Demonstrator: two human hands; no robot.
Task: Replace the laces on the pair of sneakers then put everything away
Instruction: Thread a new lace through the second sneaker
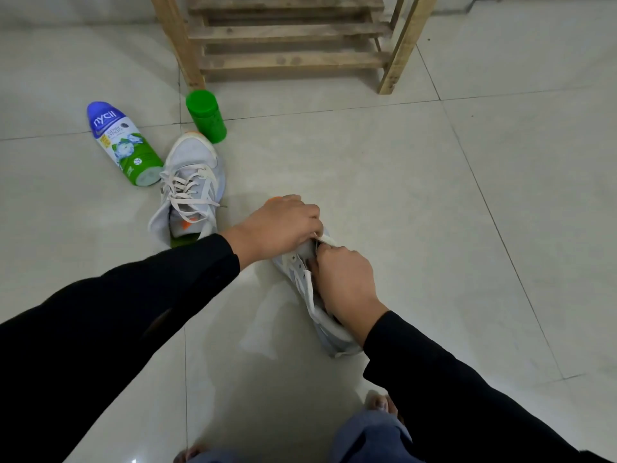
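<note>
- Near sneaker (pixel 334 339): white, on the tiled floor (pixel 434 195) just past centre toward 5 o'clock, heel toward the person, toe hidden under the hands.
- Left hand (pixel 280 225): over the toe end, fingers curled together, apparently pinching the lace (pixel 310 290) at the upper eyelets (the contact itself is hidden).
- Right hand (pixel 344 282): fingers curled into the shoe's throat, gripping it, thumb against the lace.
- Second sneaker (pixel 192 182): at 10 o'clock from the first, apart from it, laced loosely, toe pointing away.
- Powder bottle (pixel 123 142): lying at 10 o'clock, beside the second sneaker.
- Green container (pixel 205 116): upright at 11 o'clock, just beyond that sneaker's toe.
- Wooden rack (pixel 287 38): at 12 o'clock.
</note>
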